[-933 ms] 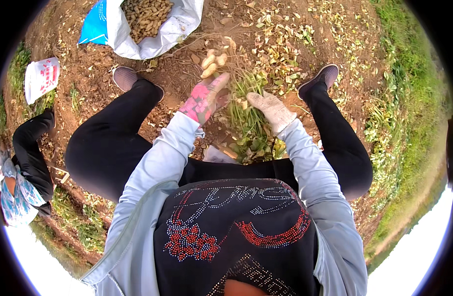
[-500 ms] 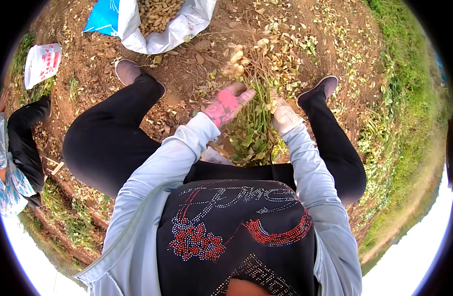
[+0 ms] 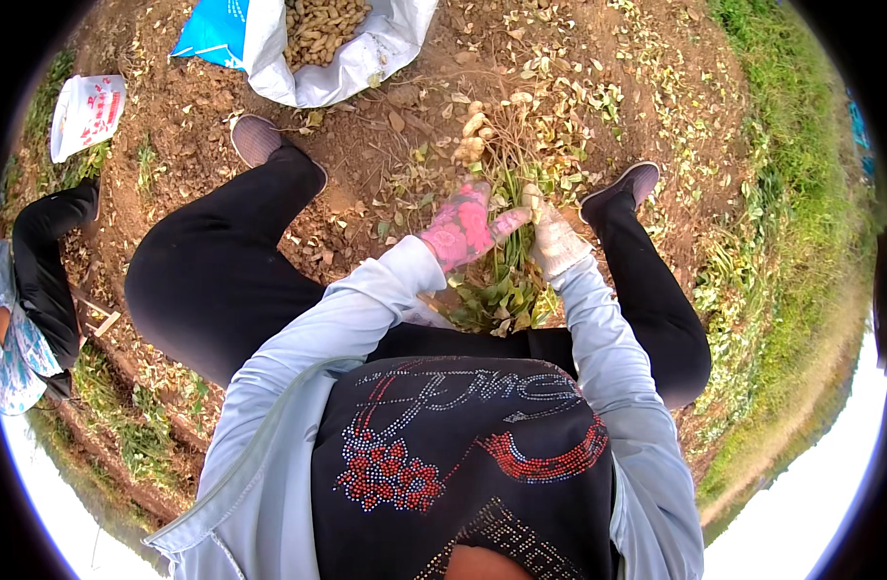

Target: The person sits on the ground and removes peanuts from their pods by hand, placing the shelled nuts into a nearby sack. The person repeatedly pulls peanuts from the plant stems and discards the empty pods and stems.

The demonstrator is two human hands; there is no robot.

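My left hand (image 3: 463, 228), in a pink floral glove, is closed round the stems of a bunch of peanut plant (image 3: 504, 275). Its thumb lies across the greens toward my other hand. From the right, my right hand (image 3: 556, 235), in a pale knitted glove, grips the same bunch with its fingers partly hidden by it. Leafy tops hang toward my lap, while roots (image 3: 511, 130) point away from me. Several pale peanuts (image 3: 473, 135) cling at the root end, just beyond my left fingers.
A white sack (image 3: 318, 85) of picked peanuts stands open beyond my left foot, with a blue bag (image 3: 212, 37) beside it. Farther left are a white printed bucket (image 3: 88, 114) and another person's leg (image 3: 49, 256). Dry leaves litter the soil; grass (image 3: 801, 193) borders the right.
My left hand has moved right onto the stems and closed; before, its fingers were spread at the bunch's edge. My right hand stays at the stems, now nearer the left.
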